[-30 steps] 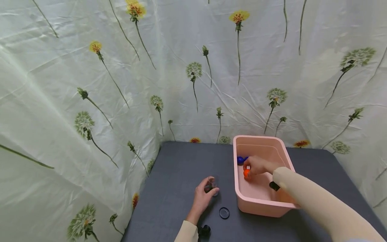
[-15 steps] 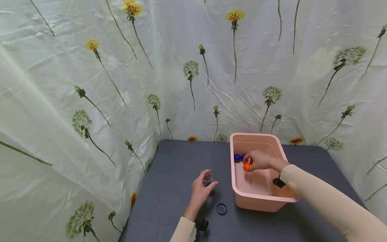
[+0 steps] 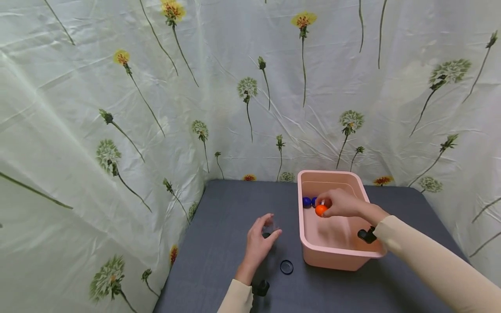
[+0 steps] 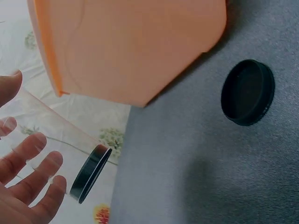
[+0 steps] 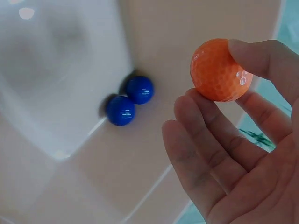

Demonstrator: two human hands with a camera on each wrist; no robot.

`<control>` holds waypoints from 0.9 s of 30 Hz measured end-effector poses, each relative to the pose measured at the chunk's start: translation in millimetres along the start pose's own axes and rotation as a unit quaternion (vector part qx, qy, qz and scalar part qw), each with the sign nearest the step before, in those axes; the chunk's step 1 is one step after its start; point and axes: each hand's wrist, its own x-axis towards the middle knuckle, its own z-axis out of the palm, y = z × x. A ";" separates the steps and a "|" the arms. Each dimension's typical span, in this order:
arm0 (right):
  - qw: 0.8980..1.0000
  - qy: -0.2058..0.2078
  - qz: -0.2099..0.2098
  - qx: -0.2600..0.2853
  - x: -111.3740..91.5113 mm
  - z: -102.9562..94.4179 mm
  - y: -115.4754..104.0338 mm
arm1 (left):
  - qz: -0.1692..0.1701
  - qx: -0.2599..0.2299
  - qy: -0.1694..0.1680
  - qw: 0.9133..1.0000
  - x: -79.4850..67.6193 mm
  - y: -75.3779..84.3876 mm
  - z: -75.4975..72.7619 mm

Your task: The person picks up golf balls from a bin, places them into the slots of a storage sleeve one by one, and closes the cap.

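Note:
My right hand [image 3: 340,203] is inside the pink bin [image 3: 330,264] and pinches an orange golf ball [image 5: 217,70] between thumb and fingers. The ball is held up off the bin floor. Two blue balls [image 5: 140,89] lie side by side against the bin wall; the right fingers partly cover one in the head view. Left of the bin, my left hand [image 3: 259,243] holds a clear cylindrical container with curled fingers and thumb. A black round end [image 4: 90,175] shows at the container's bottom, tilted in the left wrist view.
A round black lid [image 3: 286,267] with a raised rim lies on the dark grey table [image 3: 231,217], in front of the left hand and near the bin's corner. A flower-printed curtain [image 3: 219,108] hangs behind and to the left.
My right hand has raised the orange golf ball a little off the bin floor. My left hand has lifted slightly with the clear container. The head view has shifted a little.

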 end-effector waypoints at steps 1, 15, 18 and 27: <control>1.000 0.006 0.000 0.001 -1.8 -1.7 -3.0 | -0.001 0.000 -0.001 1.000 0.0 1.1 -0.5; 0.996 0.061 0.010 0.069 -18.5 -11.6 -36.5 | 0.035 0.008 0.008 0.999 0.2 16.6 -5.2; 0.992 0.061 -0.002 0.108 -19.8 -8.5 -41.8 | 0.039 0.009 0.003 0.999 0.5 22.6 -7.0; 0.975 0.030 -0.021 0.220 -19.9 3.1 -59.0 | 0.043 -0.006 -0.021 0.999 0.8 34.2 -9.6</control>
